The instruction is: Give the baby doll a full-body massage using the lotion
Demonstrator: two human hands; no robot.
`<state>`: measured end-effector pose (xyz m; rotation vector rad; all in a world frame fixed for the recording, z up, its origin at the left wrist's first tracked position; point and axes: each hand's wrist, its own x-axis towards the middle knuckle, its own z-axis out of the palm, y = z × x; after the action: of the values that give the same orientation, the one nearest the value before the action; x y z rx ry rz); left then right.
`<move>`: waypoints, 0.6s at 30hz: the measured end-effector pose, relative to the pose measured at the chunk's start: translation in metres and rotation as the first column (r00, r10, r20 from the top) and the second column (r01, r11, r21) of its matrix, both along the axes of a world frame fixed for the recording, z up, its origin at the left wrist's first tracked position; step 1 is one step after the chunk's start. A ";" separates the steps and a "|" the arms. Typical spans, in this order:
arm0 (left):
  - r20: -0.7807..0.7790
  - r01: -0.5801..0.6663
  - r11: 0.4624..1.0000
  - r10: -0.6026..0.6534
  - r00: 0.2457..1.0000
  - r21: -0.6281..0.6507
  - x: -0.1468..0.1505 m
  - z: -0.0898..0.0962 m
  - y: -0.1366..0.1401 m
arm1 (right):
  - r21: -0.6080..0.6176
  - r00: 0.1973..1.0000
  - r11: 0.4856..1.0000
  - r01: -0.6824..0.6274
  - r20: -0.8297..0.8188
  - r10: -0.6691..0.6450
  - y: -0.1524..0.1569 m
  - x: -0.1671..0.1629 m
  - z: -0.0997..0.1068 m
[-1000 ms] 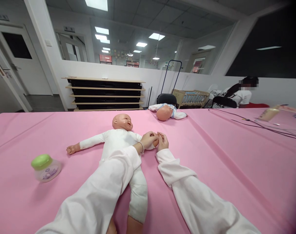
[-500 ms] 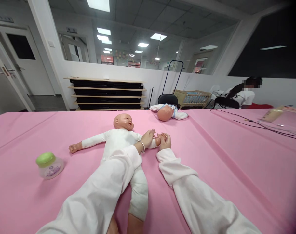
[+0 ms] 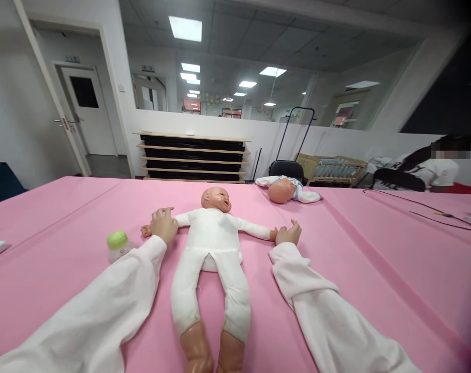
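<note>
A baby doll point(image 3: 214, 233) in a white cloth suit lies on its back, arms spread sideways and bare feet towards me. Over its forearm on the left hovers or rests my left hand point(image 3: 164, 225), fingers spread and holding nothing that I can see; contact with the arm cannot be made out. My right hand point(image 3: 289, 234) is beside the doll's other hand point(image 3: 273, 234), close enough to touch it, with its fingers apart. A clear jar with a green lid point(image 3: 117, 240) stands left of my left hand, partly behind my sleeve.
A pink sheet point(image 3: 336, 269) covers the table. At its far edge lies a second doll point(image 3: 282, 190). Black cables point(image 3: 425, 210) run across the right side. Beyond are a black chair point(image 3: 285, 170), a wooden crib point(image 3: 332, 168) and a person point(image 3: 441, 168).
My left hand has moved from the doll's arm on the right to the one on the left. My right hand's fingers have opened from the doll's hand. The view has turned left.
</note>
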<state>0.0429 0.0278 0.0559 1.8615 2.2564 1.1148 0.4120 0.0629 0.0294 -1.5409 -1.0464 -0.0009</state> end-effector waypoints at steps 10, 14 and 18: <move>0.100 -0.266 0.952 0.282 0.954 -0.151 -0.039 -0.035 -0.009 | -0.187 0.438 0.574 -0.797 0.475 0.763 0.016 -0.255 0.092; 0.206 -0.195 0.975 0.214 0.955 -0.108 -0.051 -0.046 -0.003 | -0.427 0.103 0.357 -0.831 0.513 0.853 0.016 -0.330 0.078; 0.349 -0.153 0.986 0.164 0.923 -0.059 -0.067 -0.062 0.008 | -0.481 0.091 0.281 -0.831 0.381 0.920 0.021 -0.347 0.038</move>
<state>-0.0241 0.0355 -0.0063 1.3501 2.2248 1.3045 0.0647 0.0837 0.0669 -0.7127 -2.4933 0.4819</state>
